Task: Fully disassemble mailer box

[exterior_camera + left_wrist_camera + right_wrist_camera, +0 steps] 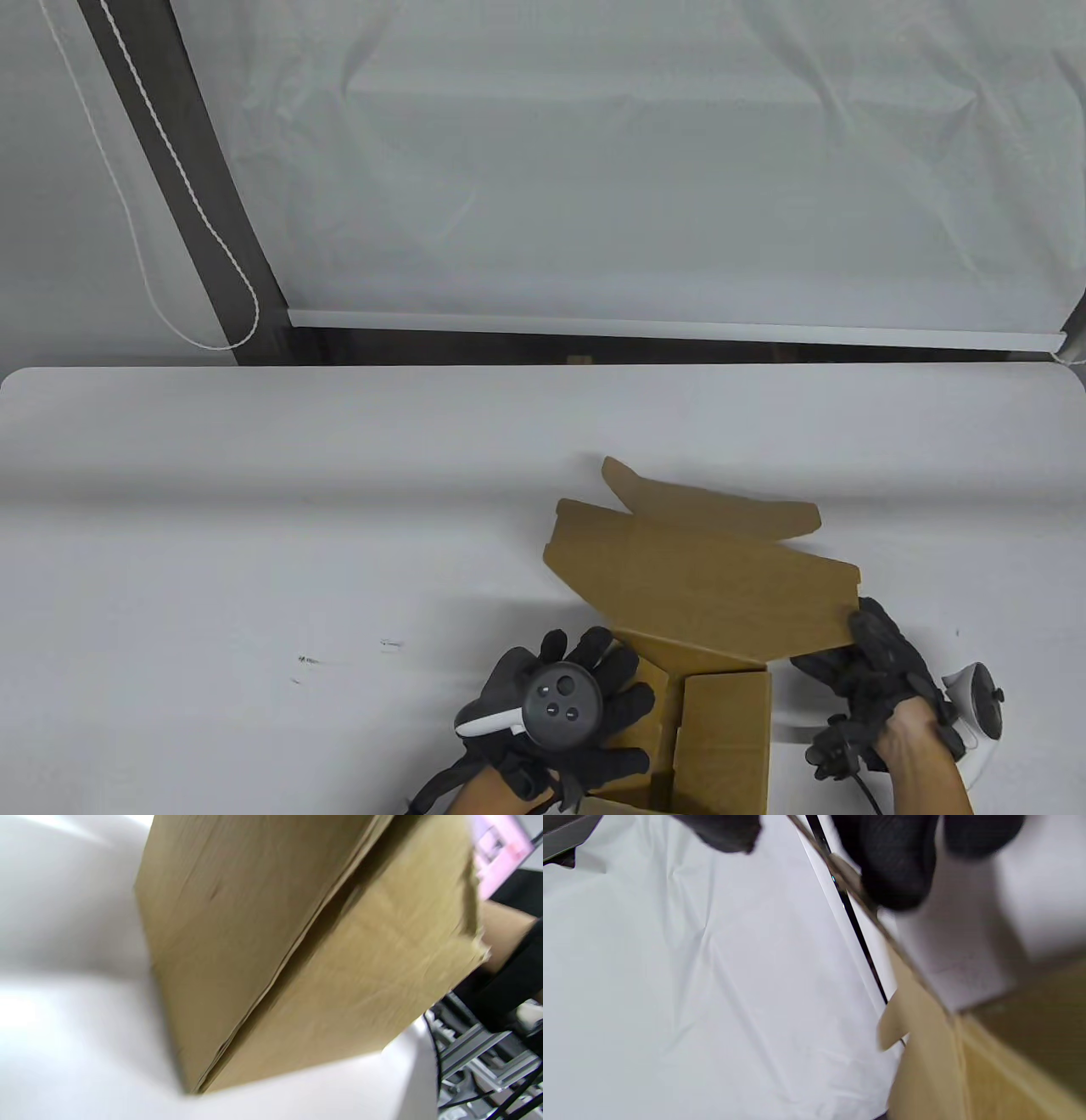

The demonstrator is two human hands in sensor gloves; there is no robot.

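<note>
The right hand's (882, 671) grip pinches the near right corner of the raised lid flap (704, 577) of the brown corrugated cardboard mailer box (721, 730), which stands at the near edge of the white tabletop (254, 526). The flap's long axis runs leftward and away from that grip. The left hand (560, 722) rests spread against the box's left wall, the nearer brace. Only the right wrist view shows fingertips (895, 870) clamping the flap's thin edge; the left wrist view shows just the box's outer wall (220, 933).
</note>
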